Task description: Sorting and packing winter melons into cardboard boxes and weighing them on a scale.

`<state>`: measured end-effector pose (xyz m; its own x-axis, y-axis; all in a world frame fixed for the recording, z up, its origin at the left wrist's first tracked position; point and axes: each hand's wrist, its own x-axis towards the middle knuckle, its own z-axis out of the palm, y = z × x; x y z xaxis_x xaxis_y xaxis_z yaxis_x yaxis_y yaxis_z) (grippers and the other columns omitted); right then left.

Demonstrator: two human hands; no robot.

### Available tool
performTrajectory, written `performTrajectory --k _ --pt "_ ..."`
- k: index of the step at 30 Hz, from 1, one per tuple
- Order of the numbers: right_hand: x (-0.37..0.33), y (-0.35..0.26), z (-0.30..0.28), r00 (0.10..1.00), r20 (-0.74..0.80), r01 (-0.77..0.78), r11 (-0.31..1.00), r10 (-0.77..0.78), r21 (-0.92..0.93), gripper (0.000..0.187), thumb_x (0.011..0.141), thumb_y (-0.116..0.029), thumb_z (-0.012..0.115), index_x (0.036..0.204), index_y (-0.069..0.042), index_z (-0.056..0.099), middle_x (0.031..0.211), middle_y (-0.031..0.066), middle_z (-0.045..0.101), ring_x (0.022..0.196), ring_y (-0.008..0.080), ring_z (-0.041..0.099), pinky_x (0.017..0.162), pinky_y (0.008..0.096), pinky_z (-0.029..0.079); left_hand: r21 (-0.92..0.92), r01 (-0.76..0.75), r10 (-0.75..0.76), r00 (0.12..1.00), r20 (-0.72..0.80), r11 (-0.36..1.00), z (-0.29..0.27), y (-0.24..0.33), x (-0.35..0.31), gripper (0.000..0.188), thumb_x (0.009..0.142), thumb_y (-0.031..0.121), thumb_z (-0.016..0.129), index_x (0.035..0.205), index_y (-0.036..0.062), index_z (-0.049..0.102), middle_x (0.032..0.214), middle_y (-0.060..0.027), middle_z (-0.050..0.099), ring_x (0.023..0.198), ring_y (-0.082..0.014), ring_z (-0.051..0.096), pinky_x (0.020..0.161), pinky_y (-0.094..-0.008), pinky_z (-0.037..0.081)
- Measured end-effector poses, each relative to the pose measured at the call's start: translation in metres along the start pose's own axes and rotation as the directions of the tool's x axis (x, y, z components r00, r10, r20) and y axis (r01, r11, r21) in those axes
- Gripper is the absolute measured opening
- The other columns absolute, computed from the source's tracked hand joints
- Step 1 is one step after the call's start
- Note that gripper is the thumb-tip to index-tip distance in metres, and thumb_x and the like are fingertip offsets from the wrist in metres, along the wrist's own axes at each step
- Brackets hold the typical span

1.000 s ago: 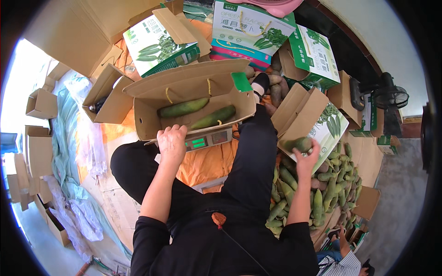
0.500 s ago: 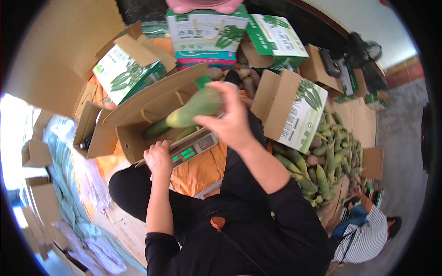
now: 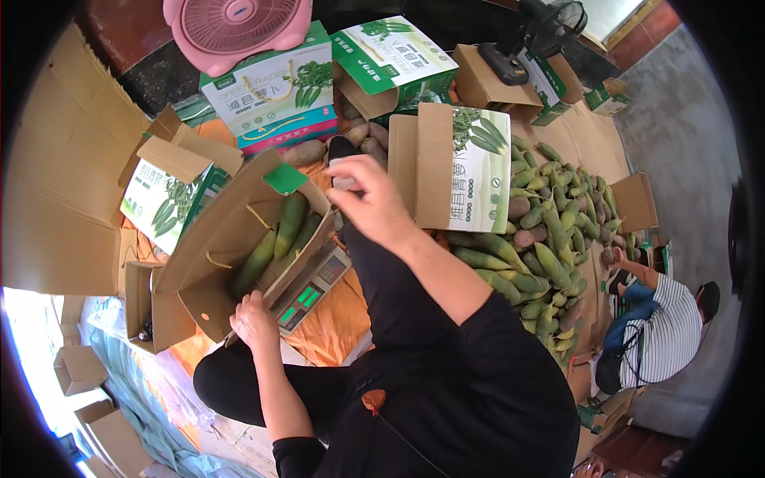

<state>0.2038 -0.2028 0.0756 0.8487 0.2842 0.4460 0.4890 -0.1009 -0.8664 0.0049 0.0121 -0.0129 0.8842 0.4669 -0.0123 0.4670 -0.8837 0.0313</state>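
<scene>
An open cardboard box stands tilted in front of me, with green radishes lying inside it. My left hand is closed over the box's near left edge. Just beyond the box's right end is my right hand, fingers loosely curved and apart, holding nothing; its thumb is close to the box's rim, and I cannot tell whether it touches. Against the near side of the box, a digital scale shows lit green digits and is partly hidden beneath the box.
A heap of green radishes lies to the right beside an open printed carton. More cartons, a pink fan and a black fan stand at the back. A person in a striped top crouches at far right.
My right hand has let go of the green radish it held over the box, and the radish now lies inside. The view has swung to the right. My left hand remains on the box's edge.
</scene>
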Motion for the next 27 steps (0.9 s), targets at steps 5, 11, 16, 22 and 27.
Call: performTrajectory --k 5,11,16,22,27 --pt "-0.054 0.089 -0.082 0.915 -0.063 -0.396 0.861 0.398 -0.320 0.022 0.084 -0.006 0.067 0.106 -0.003 0.064 0.095 0.0085 0.064 0.089 0.0199 0.064 0.080 0.0308 0.052 -0.002 -0.007 0.007 1.000 0.004 1.000 -0.002 0.003 -0.001 0.013 0.075 0.009 0.068 0.085 0.0080 0.060 0.085 -0.0087 0.063 0.087 -0.0296 0.063 0.072 -0.0452 0.045" --pt "-0.165 0.201 -0.112 0.497 -0.025 -0.848 0.479 0.868 -0.227 0.025 0.086 -0.015 0.068 0.107 -0.002 0.064 0.092 0.0073 0.066 0.081 0.0171 0.064 0.066 0.0314 0.052 -0.002 -0.013 0.013 1.000 0.005 1.000 -0.009 0.015 0.004 0.011 0.074 0.006 0.067 0.084 0.0085 0.062 0.085 -0.0079 0.063 0.087 -0.0286 0.062 0.074 -0.0435 0.045" --pt "-0.176 0.206 -0.085 0.216 -0.167 -0.958 0.242 0.962 0.154 0.048 0.085 -0.022 0.070 0.126 -0.004 0.052 0.100 0.0081 0.064 0.082 0.0197 0.064 0.065 0.0343 0.053 0.000 -0.010 0.010 1.000 -0.001 1.000 -0.006 0.010 0.003 0.013 0.073 0.006 0.067 0.085 0.0086 0.062 0.086 -0.0078 0.063 0.087 -0.0287 0.062 0.075 -0.0434 0.045" --pt "-0.161 0.240 -0.065 0.034 -0.141 -0.744 0.119 0.989 0.658 0.048 0.084 -0.016 0.073 0.123 -0.006 0.048 0.107 0.0099 0.061 0.089 0.0270 0.065 0.070 0.0378 0.054 0.023 -0.010 0.009 0.999 0.039 1.000 -0.003 0.006 0.002 0.014 0.074 0.007 0.067 0.087 0.0087 0.063 0.086 -0.0084 0.063 0.087 -0.0295 0.062 0.073 -0.0434 0.045" --pt "-0.138 0.247 -0.025 -0.090 -0.287 -0.760 0.121 0.954 0.639 0.044 0.081 -0.007 0.073 0.116 -0.005 0.047 0.096 0.0099 0.063 0.081 0.0228 0.064 0.065 0.0357 0.054 0.046 0.034 -0.035 0.999 0.018 0.998 -0.011 -0.009 -0.009 0.013 0.074 0.007 0.067 0.086 0.0084 0.063 0.086 -0.0089 0.064 0.087 -0.0292 0.062 0.072 -0.0431 0.045"
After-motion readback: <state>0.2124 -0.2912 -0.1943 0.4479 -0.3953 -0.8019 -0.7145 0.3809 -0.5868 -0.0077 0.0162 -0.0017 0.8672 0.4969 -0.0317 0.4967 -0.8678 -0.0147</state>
